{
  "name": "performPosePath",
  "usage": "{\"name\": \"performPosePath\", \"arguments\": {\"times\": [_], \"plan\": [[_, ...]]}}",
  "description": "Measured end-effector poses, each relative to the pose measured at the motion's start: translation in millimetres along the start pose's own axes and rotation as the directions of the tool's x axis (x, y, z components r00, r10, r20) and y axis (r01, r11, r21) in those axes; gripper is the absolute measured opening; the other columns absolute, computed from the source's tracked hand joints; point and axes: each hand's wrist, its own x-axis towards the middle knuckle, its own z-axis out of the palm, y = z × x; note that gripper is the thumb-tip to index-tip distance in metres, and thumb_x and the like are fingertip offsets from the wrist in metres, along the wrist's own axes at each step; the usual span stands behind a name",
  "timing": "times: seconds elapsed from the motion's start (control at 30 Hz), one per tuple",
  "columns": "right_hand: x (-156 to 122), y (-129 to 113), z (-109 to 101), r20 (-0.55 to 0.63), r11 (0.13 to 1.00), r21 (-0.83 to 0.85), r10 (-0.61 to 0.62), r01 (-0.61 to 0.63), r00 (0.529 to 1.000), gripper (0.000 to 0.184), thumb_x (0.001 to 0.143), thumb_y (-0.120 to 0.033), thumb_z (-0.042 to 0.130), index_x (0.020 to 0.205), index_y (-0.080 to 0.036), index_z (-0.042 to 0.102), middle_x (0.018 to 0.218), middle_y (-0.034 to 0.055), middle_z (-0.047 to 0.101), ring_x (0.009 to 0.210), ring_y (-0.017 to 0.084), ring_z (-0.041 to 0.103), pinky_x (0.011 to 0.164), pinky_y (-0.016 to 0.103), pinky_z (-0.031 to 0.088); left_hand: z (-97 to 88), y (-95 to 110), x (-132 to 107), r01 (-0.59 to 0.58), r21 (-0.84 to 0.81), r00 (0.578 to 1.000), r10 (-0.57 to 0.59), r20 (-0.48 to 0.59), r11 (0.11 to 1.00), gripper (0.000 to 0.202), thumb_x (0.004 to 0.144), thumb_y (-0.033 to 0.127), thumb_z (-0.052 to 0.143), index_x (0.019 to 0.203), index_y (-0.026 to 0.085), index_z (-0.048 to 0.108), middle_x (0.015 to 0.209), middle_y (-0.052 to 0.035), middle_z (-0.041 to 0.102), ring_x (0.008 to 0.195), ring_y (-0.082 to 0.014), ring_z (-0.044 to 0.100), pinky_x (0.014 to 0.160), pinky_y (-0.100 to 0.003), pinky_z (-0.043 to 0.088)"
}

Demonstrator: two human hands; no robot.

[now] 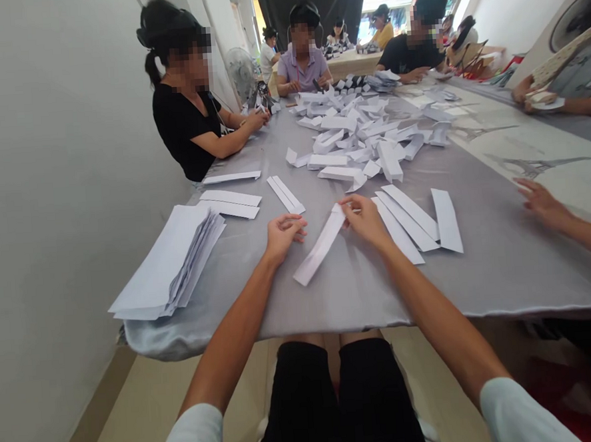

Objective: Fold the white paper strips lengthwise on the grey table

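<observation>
1. White folded paper strip, long and narrow, lies slantwise in front of the person in the head view, its upper end at the right fingers and its lower end toward the near edge of the table. Whether that lower end rests on the grey satin tablecloth or hangs just above it, I cannot tell.
2. Right hand: thumb and fingers pinch the strip's upper end, where a small flap or fold seems to show.
3. Left hand: loosely curled beside the strip and apart from it, with nothing visible in its grasp.
4. By my reading, the step in hand is handling or creasing the strip's top end. The next move calls for a steady right pinch, with the left hand free to brace the strip or press a fold.
5. Around the hands: a thick stack of white paper sheets at the left, a short lined white strip beyond the left hand, and fanned flat white strips beside the right.
6. Farther up, folded white paper pieces form a loose heap. A co-worker's hand is at the right, well apart.
</observation>
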Motion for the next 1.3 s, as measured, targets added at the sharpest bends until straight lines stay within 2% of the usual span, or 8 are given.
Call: {"name": "performPosePath", "arguments": {"times": [0.2, 0.3, 0.5, 0.63, 0.77, 1.0, 1.13, 1.3], "plan": [[-55.0, -16.4, -83.9, -0.295, 0.992, -0.070, 0.078, -0.103, 0.952, 0.065, 0.083, -0.066, 0.072, 0.124, -0.015, 0.069, 0.110, 0.0157, 0.077, 0.078, 0.026, 0.078, 0.048, 0.028, 0.057, -5.1, -2.4, 7.9, -0.113, -0.011, 0.983, 0.110, -0.144, 0.994, 0.044, 0.067, 0.046, 0.092, 0.092, 0.015, 0.073, 0.091, -0.0088, 0.078, 0.052, -0.0074, 0.056, 0.042, -0.020, 0.041], [-103.4, -15.4, -106.4, -0.395, 0.932, -0.342, -0.026, -0.121, 0.918, 0.055, 0.087, -0.062, 0.068, 0.113, -0.014, 0.074, 0.098, 0.0139, 0.079, 0.074, 0.025, 0.076, 0.056, 0.032, 0.057, -4.6, -2.4, 7.7, -0.134, -0.006, 0.982, 0.132, -0.132, 0.991, 0.042, 0.068, 0.045, 0.091, 0.091, 0.015, 0.073, 0.088, -0.0082, 0.077, 0.050, -0.0071, 0.053, 0.040, -0.020, 0.037], [-159.1, -9.9, -96.9, -0.244, 0.767, -0.617, 0.028, -0.178, 0.969, 0.050, 0.097, -0.057, 0.053, 0.065, -0.020, 0.062, 0.057, 0.0036, 0.062, 0.056, 0.018, 0.057, 0.060, 0.031, 0.039, -3.5, -2.5, 6.4, -0.111, 0.020, 0.989, 0.113, -0.096, 0.994, 0.044, 0.066, 0.046, 0.090, 0.091, 0.015, 0.072, 0.086, -0.0075, 0.077, 0.048, -0.0072, 0.052, 0.039, -0.021, 0.033], [-161.5, -16.5, -83.4, -0.267, 0.532, -0.763, 0.258, -0.367, 0.929, 0.044, 0.097, -0.052, 0.055, 0.069, -0.021, 0.066, 0.069, 0.0073, 0.068, 0.067, 0.023, 0.061, 0.061, 0.032, 0.032, -5.8, -4.5, 7.8, -0.109, 0.047, 0.989, 0.113, -0.094, 0.993, 0.045, 0.066, 0.047, 0.089, 0.092, 0.015, 0.071, 0.086, -0.0078, 0.077, 0.048, -0.0071, 0.052, 0.040, -0.021, 0.033], [-163.4, -24.1, -75.8, -0.346, 0.401, -0.808, 0.271, -0.432, 0.898, 0.040, 0.099, -0.053, 0.057, 0.111, -0.018, 0.072, 0.085, 0.0104, 0.071, 0.077, 0.028, 0.065, 0.065, 0.033, 0.038, -6.9, -7.4, 8.0, -0.101, 0.077, 0.992, 0.106, -0.065, 0.992, 0.043, 0.068, 0.047, 0.088, 0.092, 0.015, 0.072, 0.086, -0.0081, 0.077, 0.049, -0.0078, 0.054, 0.041, -0.021, 0.034], [-168.4, 2.5, -74.8, 0.143, 0.406, -0.893, -0.155, 0.195, 0.977, 0.053, 0.095, -0.006, 0.042, 0.140, -0.020, 0.066, 0.131, 0.0171, 0.068, 0.122, 0.030, 0.062, 0.102, 0.044, 0.051, -2.1, -6.5, 5.2, -0.093, 0.193, 0.995, 0.101, -0.028, 0.977, 0.042, 0.068, 0.048, 0.088, 0.090, 0.016, 0.074, 0.080, -0.0053, 0.074, 0.050, -0.0091, 0.055, 0.043, -0.021, 0.037], [-157.5, 17.0, -76.8, 0.423, 0.250, -0.864, -0.106, 0.436, 0.900, 0.082, 0.078, 0.007, 0.042, 0.157, -0.011, 0.048, 0.161, 0.0172, 0.050, 0.152, 0.030, 0.044, 0.124, 0.052, 0.036, -1.3, -5.0, 3.5, -0.092, 0.247, 0.995, 0.096, -0.006, 0.965, 0.042, 0.070, 0.050, 0.085, 0.091, 0.016, 0.074, 0.086, -0.0082, 0.077, 0.053, -0.0105, 0.058, 0.044, -0.022, 0.038], [-134.8, 17.9, -68.8, 0.460, 0.170, -0.873, -0.016, 0.456, 0.888, 0.083, 0.077, 0.006, 0.042, 0.159, -0.007, 0.042, 0.162, 0.0207, 0.049, 0.152, 0.033, 0.045, 0.129, 0.060, 0.028, -1.6, -6.2, 3.6, -0.080, 0.259, 0.997, 0.080, 0.013, 0.963, 0.041, 0.070, 0.049, 0.084, 0.091, 0.016, 0.073, 0.088, -0.0091, 0.077, 0.053, -0.0105, 0.058, 0.044, -0.022, 0.039]]}}
